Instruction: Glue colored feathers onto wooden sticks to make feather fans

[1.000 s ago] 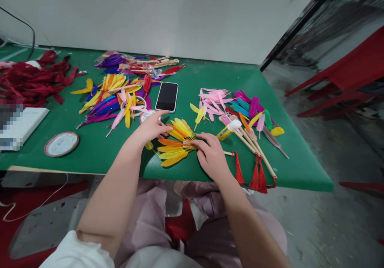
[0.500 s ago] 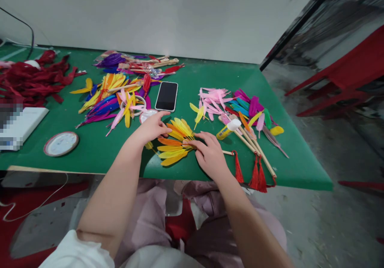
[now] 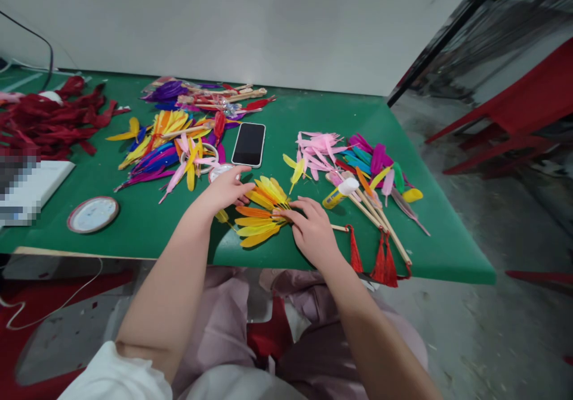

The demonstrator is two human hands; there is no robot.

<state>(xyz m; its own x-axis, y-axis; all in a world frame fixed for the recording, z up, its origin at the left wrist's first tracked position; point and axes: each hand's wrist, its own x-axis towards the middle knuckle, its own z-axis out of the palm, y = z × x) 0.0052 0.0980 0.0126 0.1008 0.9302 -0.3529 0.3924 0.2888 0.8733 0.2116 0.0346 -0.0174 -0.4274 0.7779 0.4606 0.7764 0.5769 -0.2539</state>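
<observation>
A fan of yellow and orange feathers [image 3: 259, 221] lies flat on the green table, spread toward the left. My right hand [image 3: 316, 233] is closed around the fan's base, its fingertips pressing where the quills meet. From under that hand a thin wooden handle [image 3: 339, 227] runs right to a red tassel [image 3: 355, 251]. At the fan's upper left edge, my left hand [image 3: 227, 191] pinches the tip of an orange-yellow feather, one finger stretched out above it. Partly behind the left hand are a shallow round lid [image 3: 219, 173] and a loose yellow feather [image 3: 222, 216].
A glue bottle [image 3: 340, 193], finished-looking tasselled sticks [image 3: 380, 224] and pink feathers [image 3: 319, 148] lie right. A phone [image 3: 249, 144] lies behind the fan. Colourful feather bundles [image 3: 156, 155], dark red cloth strips [image 3: 54, 119] and a round lid [image 3: 93, 214] are left. The table's edge [image 3: 447, 277] is near.
My left hand has shifted very slightly at the feather tips. The fan and my right hand stay nearly where they were.
</observation>
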